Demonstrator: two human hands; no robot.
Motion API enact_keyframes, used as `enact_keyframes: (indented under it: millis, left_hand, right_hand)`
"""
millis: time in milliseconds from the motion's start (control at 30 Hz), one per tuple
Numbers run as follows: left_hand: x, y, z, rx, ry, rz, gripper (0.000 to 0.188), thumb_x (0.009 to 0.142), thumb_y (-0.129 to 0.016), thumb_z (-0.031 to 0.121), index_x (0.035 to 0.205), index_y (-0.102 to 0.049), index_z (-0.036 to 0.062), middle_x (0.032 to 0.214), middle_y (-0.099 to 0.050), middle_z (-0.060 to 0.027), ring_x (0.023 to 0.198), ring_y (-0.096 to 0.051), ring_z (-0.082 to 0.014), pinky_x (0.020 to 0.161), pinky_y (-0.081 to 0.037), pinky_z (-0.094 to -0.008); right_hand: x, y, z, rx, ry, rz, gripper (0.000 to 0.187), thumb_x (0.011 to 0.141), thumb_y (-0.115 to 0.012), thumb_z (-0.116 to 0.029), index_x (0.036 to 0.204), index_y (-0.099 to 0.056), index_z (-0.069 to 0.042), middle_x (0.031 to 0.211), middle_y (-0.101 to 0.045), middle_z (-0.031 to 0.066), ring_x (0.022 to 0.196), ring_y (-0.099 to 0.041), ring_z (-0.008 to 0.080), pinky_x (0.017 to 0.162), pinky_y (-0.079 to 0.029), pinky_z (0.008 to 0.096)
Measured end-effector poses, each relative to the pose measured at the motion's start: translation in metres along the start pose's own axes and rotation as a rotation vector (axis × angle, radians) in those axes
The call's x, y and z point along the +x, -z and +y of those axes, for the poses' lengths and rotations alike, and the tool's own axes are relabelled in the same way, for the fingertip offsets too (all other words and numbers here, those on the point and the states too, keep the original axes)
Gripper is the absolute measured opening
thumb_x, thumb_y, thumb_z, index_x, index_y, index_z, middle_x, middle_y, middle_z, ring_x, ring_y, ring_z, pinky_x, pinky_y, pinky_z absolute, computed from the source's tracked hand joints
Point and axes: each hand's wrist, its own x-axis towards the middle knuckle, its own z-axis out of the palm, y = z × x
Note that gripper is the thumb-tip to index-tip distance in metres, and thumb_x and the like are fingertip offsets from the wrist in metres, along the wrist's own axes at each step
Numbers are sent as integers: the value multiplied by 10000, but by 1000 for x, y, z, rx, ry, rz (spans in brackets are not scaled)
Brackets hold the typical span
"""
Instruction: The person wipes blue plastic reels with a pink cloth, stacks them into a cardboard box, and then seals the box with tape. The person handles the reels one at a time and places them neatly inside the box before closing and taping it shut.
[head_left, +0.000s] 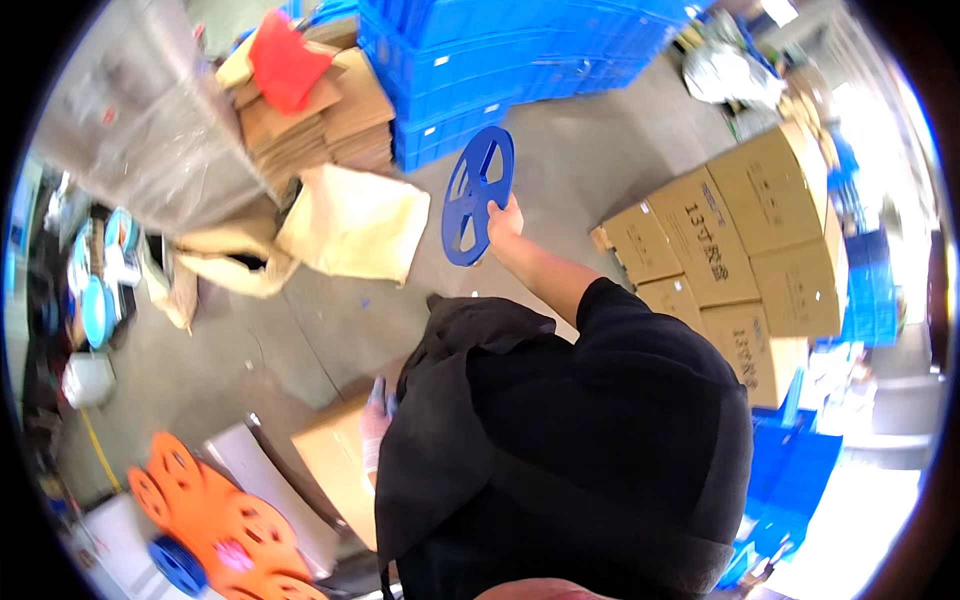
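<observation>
Right hand [505, 218] gripping blue plastic reel [477, 195] by its rim, held upright just below stacked blue crates [500, 60], left hand [378, 425] gloved, fingers flat on cardboard box [335, 465], orange reels [215, 525] beside that box.

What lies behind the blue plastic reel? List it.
Behind the round blue plastic reel in the right hand: grey concrete floor and stacked blue plastic crates. The disc covers the floor directly behind it.

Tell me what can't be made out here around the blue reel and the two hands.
Head view:
- Left hand: mostly hidden behind the black garment; only gloved fingers show on the cardboard box, so its grip is unclear.
- Right hand: its fingers are behind the blue reel.
- Orange reels: cut off by the lower rim and blurred.
</observation>
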Motion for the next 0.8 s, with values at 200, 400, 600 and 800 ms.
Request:
enact_keyframes:
  millis: [200,400,600,800]
  left_hand:
    - [14,21,-65,165,85,58,529,958,-489,330,1421,-413,87,1304,-557,-223,1147,-556,-406,943,-458,-483]
    - [14,38,-41,51,231,201,493,962,-481,320,1399,-434,99,1296,-563,-215,1168,-539,-395,973,-443,-465]
    - [27,30,-57,-113,277,290,499,934,-536,279,1385,-458,81,1333,-527,-229,1222,-505,-384,1018,-422,-438]
    - [141,90,-120,-206,220,390,476,919,-551,301,1342,-505,88,1369,-478,-237,1266,-451,-400,1054,-384,-441]
  right_hand:
    - [36,-11,28,275,-2,-34,273,922,-593,-60,1194,-595,-32,1047,-669,68,944,-600,181,870,-480,352]
    - [35,-78,36,331,-147,-332,200,943,-557,-46,1132,-600,3,1025,-661,80,884,-613,176,825,-487,326]
    - [0,-159,12,76,-49,-626,269,964,-564,-88,1215,-563,11,1107,-642,104,968,-609,190,898,-477,335]
    - [-46,-254,-67,44,160,-911,320,955,-581,-130,1236,-562,21,1122,-633,90,998,-577,157,909,-452,310]
